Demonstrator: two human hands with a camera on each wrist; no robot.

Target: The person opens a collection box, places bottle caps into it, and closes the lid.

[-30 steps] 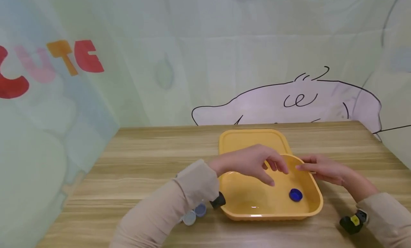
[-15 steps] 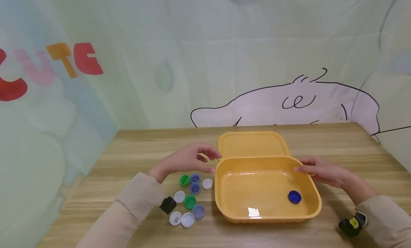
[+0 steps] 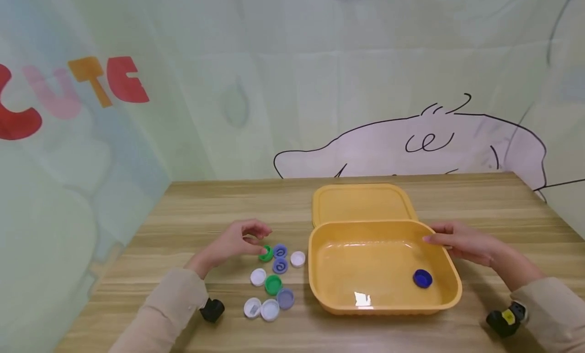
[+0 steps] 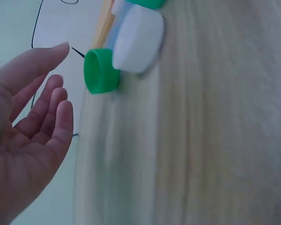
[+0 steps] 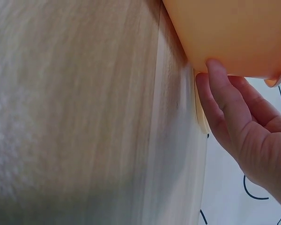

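Observation:
My left hand (image 3: 233,244) hovers at the far left of a group of bottle caps, its thumb tip right by a green cap (image 3: 266,253). In the left wrist view its fingers are loosely bent, with a gap to the green cap (image 4: 100,71) and a white cap (image 4: 138,39). With its thumb over the rim and fingers against the outer wall, my right hand (image 3: 463,243) holds the right side of a yellow plastic box (image 3: 365,310). One dark blue cap (image 3: 422,278) lies inside the box. The right wrist view shows those fingers touching the wall (image 5: 225,33).
A yellow lid (image 3: 363,203) lies flat behind the box. Left of the box are more caps: purple-blue ones (image 3: 280,265), another green one (image 3: 273,285) and several white ones (image 3: 270,310). Behind the wooden table (image 3: 205,203) hangs a printed cloth (image 3: 228,89).
From over the box, my left hand has moved left and down to the caps, uncovering several of them. My right hand stays at the box's side.

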